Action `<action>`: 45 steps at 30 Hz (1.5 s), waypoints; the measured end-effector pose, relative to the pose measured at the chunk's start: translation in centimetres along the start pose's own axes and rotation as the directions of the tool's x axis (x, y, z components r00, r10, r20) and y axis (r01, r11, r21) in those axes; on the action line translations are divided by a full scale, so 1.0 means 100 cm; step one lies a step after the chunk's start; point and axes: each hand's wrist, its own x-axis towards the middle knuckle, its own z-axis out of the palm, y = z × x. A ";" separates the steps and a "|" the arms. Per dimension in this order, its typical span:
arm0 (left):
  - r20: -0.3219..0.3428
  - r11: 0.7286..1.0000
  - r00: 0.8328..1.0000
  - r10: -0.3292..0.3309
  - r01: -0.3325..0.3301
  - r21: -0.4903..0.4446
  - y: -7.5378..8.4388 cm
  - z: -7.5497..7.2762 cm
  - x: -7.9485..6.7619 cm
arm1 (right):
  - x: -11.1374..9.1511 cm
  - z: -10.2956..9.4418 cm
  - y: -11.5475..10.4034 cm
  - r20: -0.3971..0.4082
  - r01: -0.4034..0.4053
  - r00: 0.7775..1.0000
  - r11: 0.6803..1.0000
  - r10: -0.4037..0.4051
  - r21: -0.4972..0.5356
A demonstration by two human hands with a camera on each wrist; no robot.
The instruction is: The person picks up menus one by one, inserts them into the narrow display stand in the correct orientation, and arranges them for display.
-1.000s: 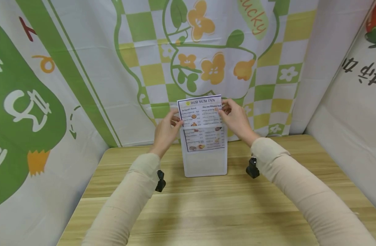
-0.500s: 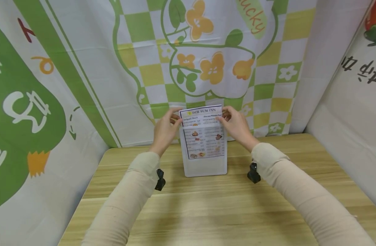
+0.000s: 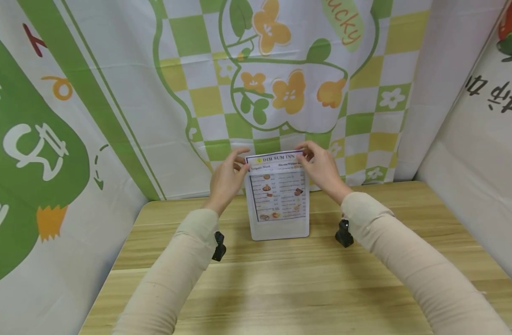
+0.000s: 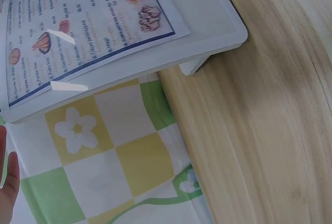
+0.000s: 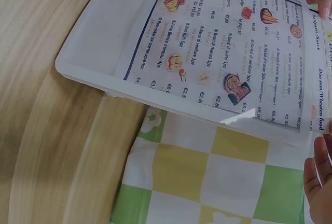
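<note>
A white display stand point(image 3: 281, 230) with a clear front stands upright on the wooden table. A printed menu sheet point(image 3: 278, 197) headed "DIM SUM INN" is mostly behind that clear front, its top strip sticking out above. At the sheet's upper left corner, my left hand point(image 3: 226, 181) pinches the edge between thumb and fingers. My right hand point(image 3: 322, 170) pinches the upper right corner likewise. Below the sheet's lower border, a blank band of the stand shows. The left wrist view shows a short foot point(image 4: 193, 67) behind the stand.
Behind the stand, a green, white and yellow checked curtain point(image 3: 289, 93) hangs at the table's back edge. Printed cloth walls flank both sides. The wooden table point(image 3: 276, 288) stretches toward me, and a black wrist camera point(image 3: 344, 233) hangs under the right sleeve.
The menu sheet has slid down inside the stand, so less of it sticks out above. Both hands keep their grip at its top corners, the right lowering a little. The stand stays put.
</note>
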 end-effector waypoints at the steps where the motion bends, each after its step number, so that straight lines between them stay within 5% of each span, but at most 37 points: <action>1: -0.001 1.000 1.000 0.004 -0.004 0.004 0.000 0.000 0.000 | -0.001 0.000 0.001 0.002 -0.003 1.000 1.000 0.003 0.000; 19: 0.033 0.992 0.998 0.051 -0.054 0.113 -0.004 0.002 -0.010 | -0.018 0.006 0.016 0.018 -0.010 1.000 0.996 0.011 -0.085; 32: 0.011 0.996 0.998 0.065 -0.066 0.056 -0.010 0.005 -0.019 | -0.028 0.008 0.022 0.013 -0.031 0.999 0.999 0.032 -0.044; 39: -0.050 0.999 0.999 0.020 -0.023 -0.046 -0.016 0.004 -0.041 | -0.040 0.002 0.029 -0.069 -0.005 0.998 0.994 0.012 0.107; 45: -0.075 0.999 0.997 -0.008 0.004 -0.045 -0.024 -0.001 -0.067 | -0.062 -0.010 0.034 -0.125 -0.009 0.992 0.982 0.033 0.186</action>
